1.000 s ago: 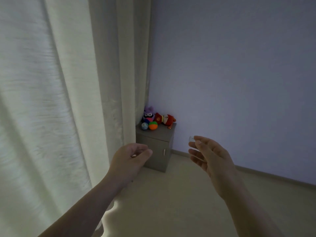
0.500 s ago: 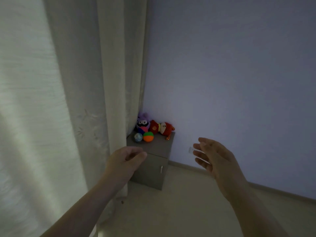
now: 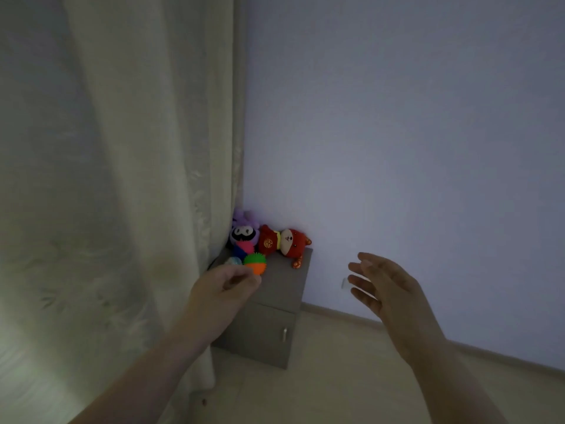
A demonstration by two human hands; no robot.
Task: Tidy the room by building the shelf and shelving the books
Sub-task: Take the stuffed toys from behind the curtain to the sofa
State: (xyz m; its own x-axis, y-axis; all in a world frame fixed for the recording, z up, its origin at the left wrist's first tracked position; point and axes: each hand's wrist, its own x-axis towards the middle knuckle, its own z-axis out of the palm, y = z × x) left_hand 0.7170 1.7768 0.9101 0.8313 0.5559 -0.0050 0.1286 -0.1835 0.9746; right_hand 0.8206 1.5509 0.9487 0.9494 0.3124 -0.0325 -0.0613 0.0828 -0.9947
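Observation:
No shelf parts or books show in the head view. My left hand (image 3: 220, 290) hovers in front of a small grey cabinet (image 3: 276, 296), its fingers loosely curled with nothing in them. My right hand (image 3: 386, 290) is raised to the right of the cabinet with straight, spread fingers, and it is empty too. Neither hand touches anything.
On the cabinet lie a purple plush toy (image 3: 244, 232), a red plush toy (image 3: 289, 243) and a green-and-orange spiky ball (image 3: 256, 264). A pale curtain (image 3: 122, 179) fills the left side. A bare wall (image 3: 412, 133) carries a small pale plate (image 3: 345, 283) low down. The room is dim.
The view has swung left and closed in on the cabinet. My left hand now overlaps its front edge, and my right hand's fingers have spread apart.

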